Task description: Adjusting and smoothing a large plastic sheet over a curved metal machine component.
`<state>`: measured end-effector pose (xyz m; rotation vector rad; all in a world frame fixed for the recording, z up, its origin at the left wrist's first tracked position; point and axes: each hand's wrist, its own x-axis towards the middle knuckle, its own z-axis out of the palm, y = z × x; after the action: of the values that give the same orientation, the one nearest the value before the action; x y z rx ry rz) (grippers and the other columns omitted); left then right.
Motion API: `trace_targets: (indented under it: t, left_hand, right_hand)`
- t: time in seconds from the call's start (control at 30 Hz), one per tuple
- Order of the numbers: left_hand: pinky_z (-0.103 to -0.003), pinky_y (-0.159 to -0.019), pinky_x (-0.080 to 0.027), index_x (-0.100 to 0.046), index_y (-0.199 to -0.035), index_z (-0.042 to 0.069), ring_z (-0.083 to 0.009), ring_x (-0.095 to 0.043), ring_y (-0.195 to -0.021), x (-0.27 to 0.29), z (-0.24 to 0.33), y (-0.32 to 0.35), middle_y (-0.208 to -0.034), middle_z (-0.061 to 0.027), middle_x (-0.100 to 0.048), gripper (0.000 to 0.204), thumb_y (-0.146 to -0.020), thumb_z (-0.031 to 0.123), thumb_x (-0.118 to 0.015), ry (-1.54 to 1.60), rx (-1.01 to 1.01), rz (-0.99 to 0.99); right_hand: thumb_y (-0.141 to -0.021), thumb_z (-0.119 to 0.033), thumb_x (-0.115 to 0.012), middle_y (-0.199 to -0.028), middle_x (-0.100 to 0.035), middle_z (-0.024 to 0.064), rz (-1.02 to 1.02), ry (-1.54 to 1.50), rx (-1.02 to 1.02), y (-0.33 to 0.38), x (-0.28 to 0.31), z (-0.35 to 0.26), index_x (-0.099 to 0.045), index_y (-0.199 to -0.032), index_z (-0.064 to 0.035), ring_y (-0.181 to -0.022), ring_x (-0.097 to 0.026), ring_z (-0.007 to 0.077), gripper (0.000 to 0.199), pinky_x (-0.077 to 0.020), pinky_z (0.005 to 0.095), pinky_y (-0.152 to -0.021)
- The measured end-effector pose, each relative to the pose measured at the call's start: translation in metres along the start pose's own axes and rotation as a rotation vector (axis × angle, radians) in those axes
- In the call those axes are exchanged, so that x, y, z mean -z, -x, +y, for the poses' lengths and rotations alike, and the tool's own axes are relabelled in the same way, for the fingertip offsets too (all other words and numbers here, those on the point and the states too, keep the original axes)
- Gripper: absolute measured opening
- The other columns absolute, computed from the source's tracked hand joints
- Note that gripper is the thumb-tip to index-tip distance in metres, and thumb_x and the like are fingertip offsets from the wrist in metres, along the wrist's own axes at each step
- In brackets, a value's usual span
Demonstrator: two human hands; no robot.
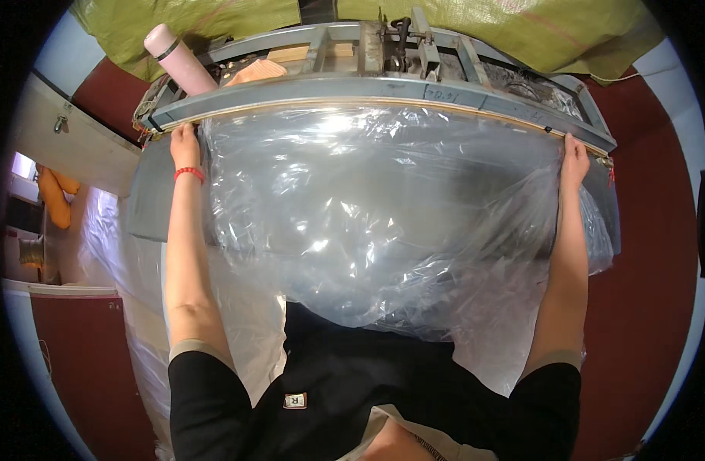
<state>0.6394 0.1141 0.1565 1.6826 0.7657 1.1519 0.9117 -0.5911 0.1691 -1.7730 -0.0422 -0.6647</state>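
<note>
A wide sheet of clear plastic film [345, 207], perhaps a large bag, hangs from a long grey metal bar [291, 90] toward my body, creased and shiny. At the film's far left corner, just under the bar, my left hand [185, 146] is closed in a pinch on its edge. A red bead bracelet [189, 173] circles that wrist. My right hand [573, 163] pinches the far right corner in the same way, close to the bar's right end. Both arms are stretched forward, and the fingertips are partly hidden against the bar.
Behind the bar is a metal frame with a dark mechanism [398, 46]. A pink bottle [179, 60] leans at its left, beside an orange cloth [256, 71]. Yellow-green woven sheeting [506, 31] lies beyond. More film [106, 238] trails at the left near a door [76, 138].
</note>
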Motion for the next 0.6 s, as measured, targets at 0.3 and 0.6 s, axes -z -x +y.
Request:
trace_targets:
  t: [0.3,0.6]
  left_hand:
    - [-0.02,-0.051,-0.036,-0.061,-0.081,0.006,-0.0062,-0.046,-0.056,0.026,0.069,0.08,-0.066,0.0033,-0.055,0.017,-0.08,0.023,-0.057,0.003,0.296,-0.441]
    - [-0.022,-0.066,-0.039,-0.058,-0.097,0.006,-0.0127,-0.053,-0.089,0.009,0.172,0.203,-0.1,-0.0046,-0.058,0.021,-0.085,0.022,-0.051,0.555,0.343,-0.841]
  right_hand:
    - [-0.085,-0.033,-0.05,-0.052,-0.041,0.0096,-0.009,0.638,0.11,0.114,0.133,-0.076,-0.05,-0.067,0.0045,-0.051,-0.034,0.013,0.041,-0.0328,0.0294,-0.05]
    - [-0.08,-0.013,-0.057,-0.084,-0.06,0.0087,-0.242,0.433,0.194,0.136,0.081,-0.134,-0.059,-0.086,0.0001,-0.078,-0.056,0.0152,0.015,-0.0427,0.0261,-0.072]
